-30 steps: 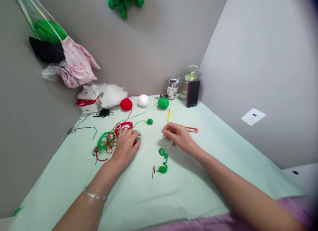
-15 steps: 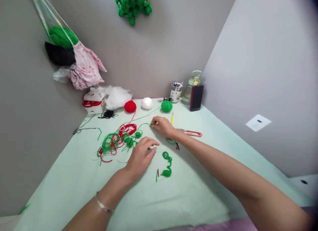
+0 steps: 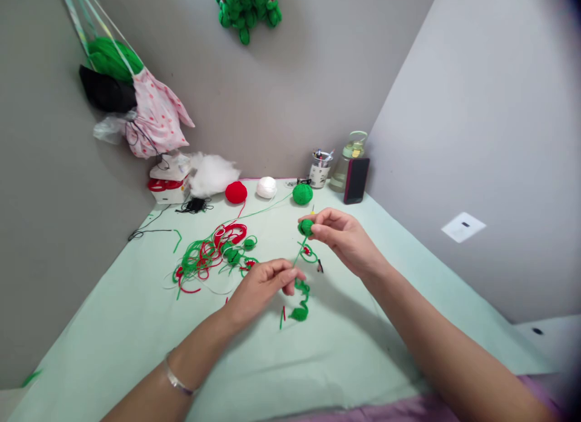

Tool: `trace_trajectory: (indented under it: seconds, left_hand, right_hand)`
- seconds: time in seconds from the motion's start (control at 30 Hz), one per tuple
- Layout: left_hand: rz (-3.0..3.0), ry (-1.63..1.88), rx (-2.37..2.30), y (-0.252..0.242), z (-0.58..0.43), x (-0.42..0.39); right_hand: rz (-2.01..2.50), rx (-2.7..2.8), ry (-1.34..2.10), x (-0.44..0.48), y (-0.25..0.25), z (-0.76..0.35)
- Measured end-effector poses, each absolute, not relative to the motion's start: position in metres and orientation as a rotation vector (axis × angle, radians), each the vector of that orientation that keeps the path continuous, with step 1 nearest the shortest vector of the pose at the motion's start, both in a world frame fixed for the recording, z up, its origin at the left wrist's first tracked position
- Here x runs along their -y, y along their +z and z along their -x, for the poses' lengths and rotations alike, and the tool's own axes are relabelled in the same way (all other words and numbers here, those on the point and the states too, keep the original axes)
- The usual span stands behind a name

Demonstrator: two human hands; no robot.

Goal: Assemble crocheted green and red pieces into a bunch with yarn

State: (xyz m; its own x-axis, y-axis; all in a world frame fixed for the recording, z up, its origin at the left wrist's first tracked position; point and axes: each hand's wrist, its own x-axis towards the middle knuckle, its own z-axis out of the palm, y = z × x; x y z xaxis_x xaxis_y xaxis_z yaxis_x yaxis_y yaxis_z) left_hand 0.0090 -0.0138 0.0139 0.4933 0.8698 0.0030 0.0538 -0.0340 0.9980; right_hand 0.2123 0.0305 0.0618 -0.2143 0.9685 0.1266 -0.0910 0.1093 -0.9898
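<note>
My right hand (image 3: 342,237) pinches a small green crocheted ball (image 3: 305,227) above the table. From the ball a green yarn tail (image 3: 299,252) runs down to my left hand (image 3: 267,286), whose fingers are closed on it. Just below my left fingertips lies a curly green crocheted piece (image 3: 299,313) with a leaf-like end. Beside that rest short red and green yarn scraps (image 3: 282,316). Behind the yarn tail, a small red-and-green crocheted round (image 3: 307,252) lies on the table. Left of my hands spreads a tangle of green, red and white yarn (image 3: 202,261) with small green balls in it.
Along the back stand red (image 3: 236,192), white (image 3: 266,187) and green (image 3: 302,194) yarn balls, a pen cup (image 3: 320,169), a bottle (image 3: 340,174) and a phone (image 3: 356,180). White stuffing (image 3: 213,175) sits at the back left. A dotted pink bag (image 3: 158,113) hangs on the wall.
My right hand has lifted the green ball up and to the right, toward me. My left hand has moved slightly right and closed on the yarn tail.
</note>
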Motion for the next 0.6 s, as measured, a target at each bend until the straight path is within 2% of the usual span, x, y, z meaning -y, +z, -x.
trace_trajectory:
  seconds: [0.17,0.23,0.4,0.6]
  left_hand:
    - [-1.551,0.668,-0.774,0.03,-0.004,0.02]
    - [-1.567,0.741,-0.797,0.033,-0.002,0.021]
    - [-1.622,1.176,-0.986,0.028,0.001,0.018]
    - [-1.462,1.149,-0.884,0.019,0.001,0.014]
  right_hand:
    - [1.026,1.217,1.225,-0.042,0.04,-0.219]
    - [1.053,1.25,1.217,-0.044,0.028,-0.216]
    - [1.106,1.407,1.234,-0.046,0.005,-0.206]
    - [1.16,1.476,1.242,-0.038,0.013,-0.207]
